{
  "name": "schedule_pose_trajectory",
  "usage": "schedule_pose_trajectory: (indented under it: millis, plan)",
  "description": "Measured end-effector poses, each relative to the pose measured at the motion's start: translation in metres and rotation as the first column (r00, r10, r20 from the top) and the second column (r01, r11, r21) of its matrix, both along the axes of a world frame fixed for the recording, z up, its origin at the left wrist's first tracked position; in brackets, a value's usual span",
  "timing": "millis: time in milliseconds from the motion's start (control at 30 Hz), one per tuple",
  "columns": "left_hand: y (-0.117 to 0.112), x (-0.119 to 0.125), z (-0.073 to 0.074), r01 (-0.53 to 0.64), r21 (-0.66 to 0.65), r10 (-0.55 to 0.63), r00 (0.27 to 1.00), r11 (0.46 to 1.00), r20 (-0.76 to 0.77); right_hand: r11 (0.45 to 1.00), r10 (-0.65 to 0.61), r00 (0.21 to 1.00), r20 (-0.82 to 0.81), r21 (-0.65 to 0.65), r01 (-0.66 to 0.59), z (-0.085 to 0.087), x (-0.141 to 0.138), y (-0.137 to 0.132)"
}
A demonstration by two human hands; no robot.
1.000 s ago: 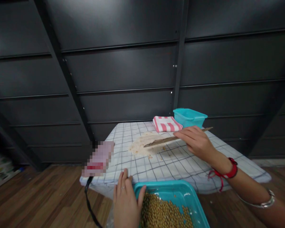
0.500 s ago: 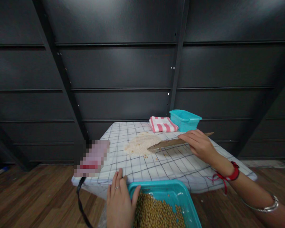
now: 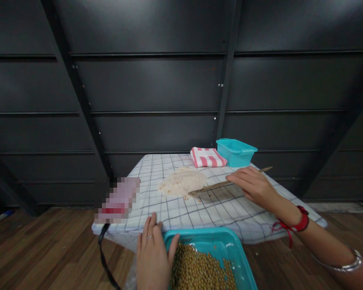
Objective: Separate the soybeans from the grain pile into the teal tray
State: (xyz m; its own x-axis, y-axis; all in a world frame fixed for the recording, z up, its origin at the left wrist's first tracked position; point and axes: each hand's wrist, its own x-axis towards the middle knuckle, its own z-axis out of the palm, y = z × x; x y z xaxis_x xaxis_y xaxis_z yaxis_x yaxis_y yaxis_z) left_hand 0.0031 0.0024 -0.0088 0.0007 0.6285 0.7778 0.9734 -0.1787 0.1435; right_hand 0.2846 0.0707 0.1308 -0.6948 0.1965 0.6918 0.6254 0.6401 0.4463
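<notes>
My left hand [image 3: 153,253] grips the left rim of a teal plastic tray [image 3: 238,245], thumb over the inner side and fingers outside. Many round yellow-brown beans, like soybeans [image 3: 196,268], fill much of the tray. In my right hand [image 3: 255,187] is a flat, thin wooden strip [image 3: 213,187], pinched near its far right part. Its pointed left end touches the edge of a low pale heap of what looks like rice or coarse flour [image 3: 181,181]. A few beans lie in the heap and beside its near edge.
A checked cloth [image 3: 175,215] covers the table. At its back stand a folded pink-and-white striped towel [image 3: 208,158] and a teal plastic basket [image 3: 236,153]. A blurred-out pinkish object [image 3: 121,199] with a black strap [image 3: 103,251] lies at the left edge. Dark panelled wall [image 3: 157,84] behind.
The wooden strip has turned in my right hand, so it now shows its thin edge; its tip stays by the heap. My left hand and the tray have not moved.
</notes>
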Motion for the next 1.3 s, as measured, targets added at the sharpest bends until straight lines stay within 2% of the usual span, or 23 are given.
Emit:
schedule_pose_trajectory:
  millis: [233, 667, 867, 1033, 1300]
  plan:
    - [0.0, 0.0, 0.0, -0.007, -0.004, 0.007, 1.0, 1.0, -0.009, 0.992, -0.078, 0.997, -0.021, 0.095, 0.08, 0.003, 0.017, 0.001]
    - [0.0, 0.0, 0.001, 0.003, -0.027, -0.002, 1.0, 1.0, 0.012, 0.97, -0.229, 0.972, 0.06, 0.1, 0.223, 0.002, 0.026, 0.003]
    - [0.0, 0.001, 0.003, 0.002, -0.025, -0.002, 1.0, 1.0, -0.01, 0.978, -0.188, 0.975, 0.118, 0.112, 0.175, 0.005, 0.028, -0.006]
    - [0.0, 0.001, 0.003, -0.002, -0.012, 0.002, 1.0, 1.0, -0.002, 0.984, -0.175, 0.981, 0.087, 0.058, 0.17, 0.006, 0.03, -0.017]
    - [0.0, 0.001, 0.001, 0.0, -0.023, 0.0, 1.0, 1.0, -0.007, 0.988, -0.151, 0.985, 0.087, 0.049, 0.147, 0.005, 0.023, -0.035]
